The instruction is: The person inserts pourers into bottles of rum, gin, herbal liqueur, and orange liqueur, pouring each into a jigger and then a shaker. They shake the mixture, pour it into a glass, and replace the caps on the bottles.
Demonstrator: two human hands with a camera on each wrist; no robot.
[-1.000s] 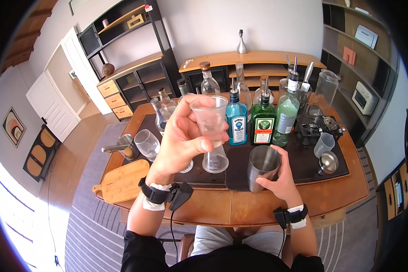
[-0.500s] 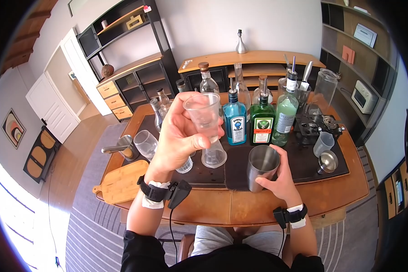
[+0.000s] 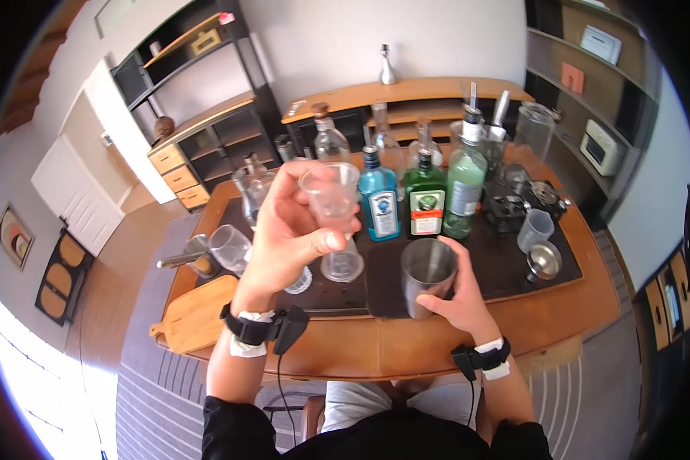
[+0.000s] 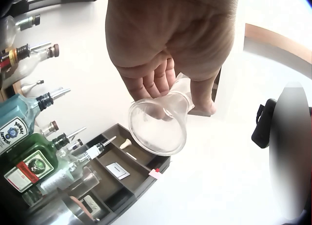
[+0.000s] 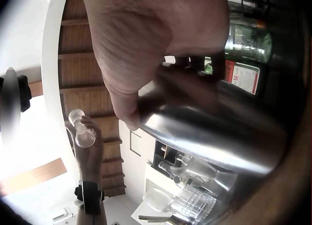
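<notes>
My left hand [image 3: 280, 241] is raised over the table, holding a clear plastic double-ended jigger [image 3: 330, 198] around its narrow middle with thumb and fingers. In the left wrist view the round mouth of the jigger [image 4: 158, 130] faces the camera, and I see no coloured liquid in it. My right hand [image 3: 465, 297] grips a steel shaker tin [image 3: 420, 290] from its right side, thumb in front, mouth upward, low over the dark mat. The right wrist view shows the tin's shiny wall [image 5: 214, 134] close below the palm. Fingers on the tin's far side are partly hidden.
Behind the tin stand a blue gin bottle [image 3: 381, 201], a green bottle [image 3: 426, 201] and a pale green bottle [image 3: 464, 188] with pourers. Right are a plastic beaker [image 3: 536, 230] and a small metal cup [image 3: 543, 263]. Left lie a cutting board [image 3: 198, 313] and a wine glass [image 3: 230, 249].
The head view has turned slightly, so the whole scene sits further left. My left hand with the jigger first shifted a little to the left. Both hands keep their hold.
</notes>
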